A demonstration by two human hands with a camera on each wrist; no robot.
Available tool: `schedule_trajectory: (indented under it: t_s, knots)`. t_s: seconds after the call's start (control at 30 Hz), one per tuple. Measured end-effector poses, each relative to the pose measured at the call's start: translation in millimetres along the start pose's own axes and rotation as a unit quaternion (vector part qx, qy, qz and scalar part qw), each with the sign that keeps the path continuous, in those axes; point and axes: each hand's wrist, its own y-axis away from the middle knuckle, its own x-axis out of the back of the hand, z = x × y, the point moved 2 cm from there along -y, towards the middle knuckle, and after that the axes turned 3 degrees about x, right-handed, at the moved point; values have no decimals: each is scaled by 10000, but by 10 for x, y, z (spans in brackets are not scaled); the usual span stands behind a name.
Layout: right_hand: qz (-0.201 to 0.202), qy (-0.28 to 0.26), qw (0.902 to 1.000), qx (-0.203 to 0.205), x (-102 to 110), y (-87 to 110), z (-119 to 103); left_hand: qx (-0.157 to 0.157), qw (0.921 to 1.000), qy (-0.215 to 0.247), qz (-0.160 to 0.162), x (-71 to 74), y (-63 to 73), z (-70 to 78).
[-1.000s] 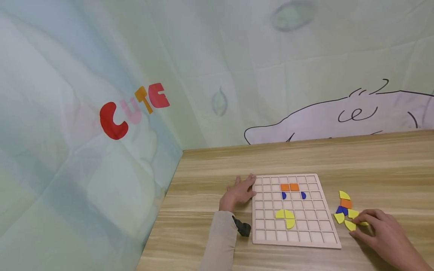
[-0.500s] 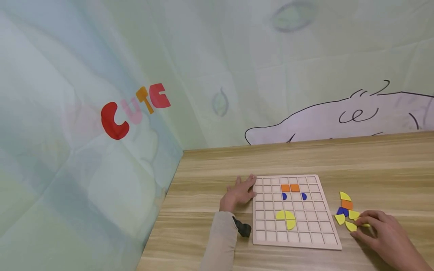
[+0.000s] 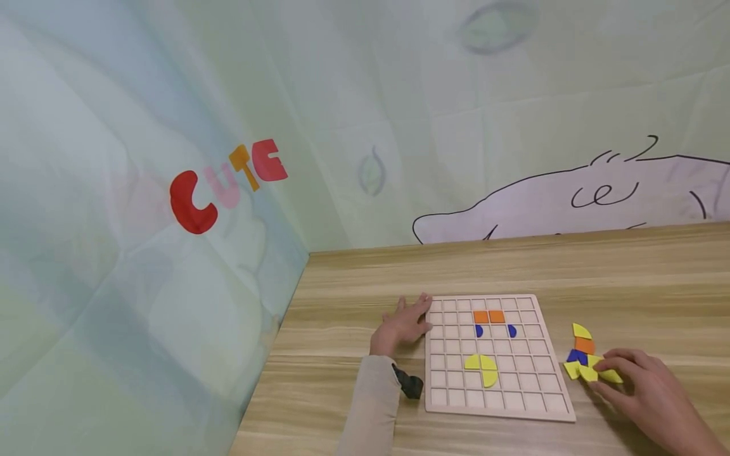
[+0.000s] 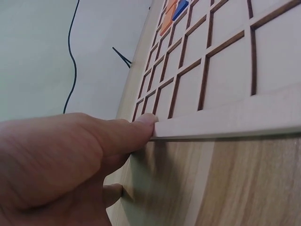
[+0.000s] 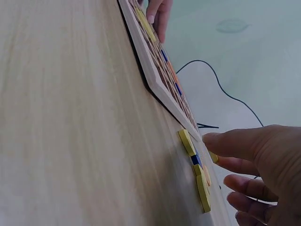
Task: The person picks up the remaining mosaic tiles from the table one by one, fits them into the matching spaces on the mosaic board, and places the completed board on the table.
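My left hand (image 3: 402, 326) rests at the left edge of a pale wooden grid board (image 3: 516, 380), fingers spread. In the left wrist view, one fingertip (image 4: 146, 118) touches the board's rim. Set in the grid are two orange squares (image 3: 497, 316), two blue half-circles (image 3: 512, 331) and three yellow quarter-circles (image 3: 489, 379). Right of the board, my right hand (image 3: 650, 392) pinches a yellow quarter-circle piece (image 3: 588, 373) between thumb and index finger. In the right wrist view, that piece (image 5: 214, 157) shows between them, above the table.
Loose pieces lie near the right hand: an orange one (image 3: 584, 345), blue ones (image 3: 575, 356) and several yellow ones, such as a yellow quarter-circle (image 3: 582, 330). The wood-grained table (image 3: 353, 285) meets a printed cloth backdrop (image 3: 342, 126) behind and at left.
The pinched yellow piece has shifted slightly left and away from me, now overlapping its neighbours in the head view. More of the yellow piece beside the fingers shows. My left hand stays put.
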Motion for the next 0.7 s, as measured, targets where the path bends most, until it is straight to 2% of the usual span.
schedule_trajectory:
  t_s: [0.27, 0.43, 0.7]
  knots:
    - [295, -161, 9991, 262, 23, -59, -115, 35, 10000, 35, -13, 6, 11, 17]
    - [619, -314, 9963, 515, 28, -116, -213, 69, 10000, 31, -25, 11, 13, 21]
    - [641, -510, 9945, 653, 1, -222, -367, 94, 9999, 51, -50, 11, 2, 8]
